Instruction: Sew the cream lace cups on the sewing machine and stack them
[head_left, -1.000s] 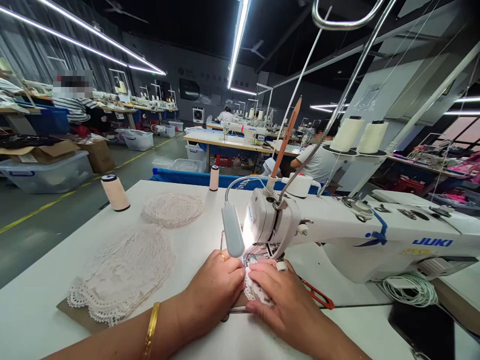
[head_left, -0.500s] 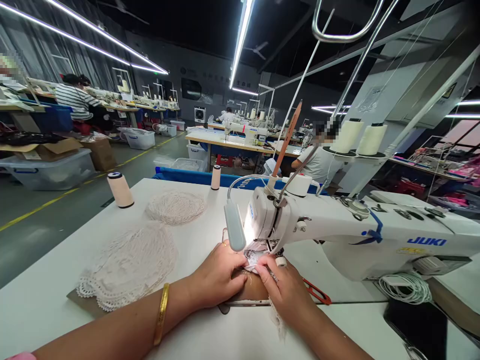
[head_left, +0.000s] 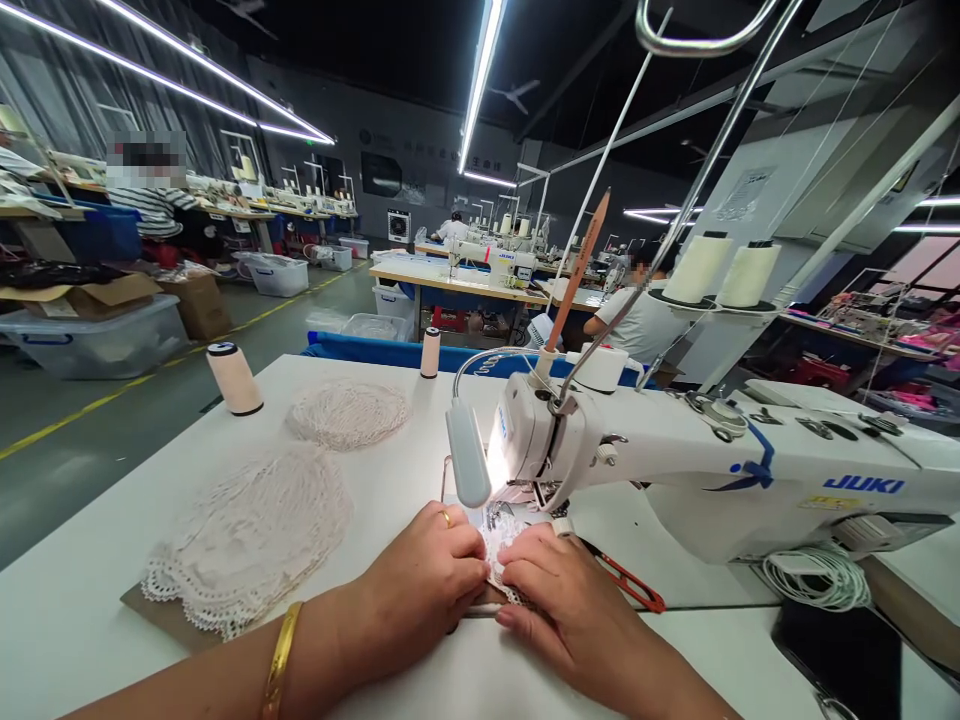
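Head cam: left hand and right hand on lace, can't tell if gripping; white sewing table, dim strip-lit workshop.

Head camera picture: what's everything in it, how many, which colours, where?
Table: one, white, foreground
Near sewing machine: one, white, right
Lamp: one, grey, machine's left end
Handled lace: one bunch, white, below lamp
Lace piles: two, cream, table's left
Small cones: two, peach, table's far side
Big cones: two, cream, upper right
Pencil: one, orange-brown, atop machine
Tool: one, orange-red, right of lace
Cord coil: one, pale, lower right
Flat object: one, black, lower right
Bins: several, clear, floor
Co-workers: several, white or striped tops, background
Lights: several, white, ceiling
Left hand: one, at lace
Right hand: one, at lace
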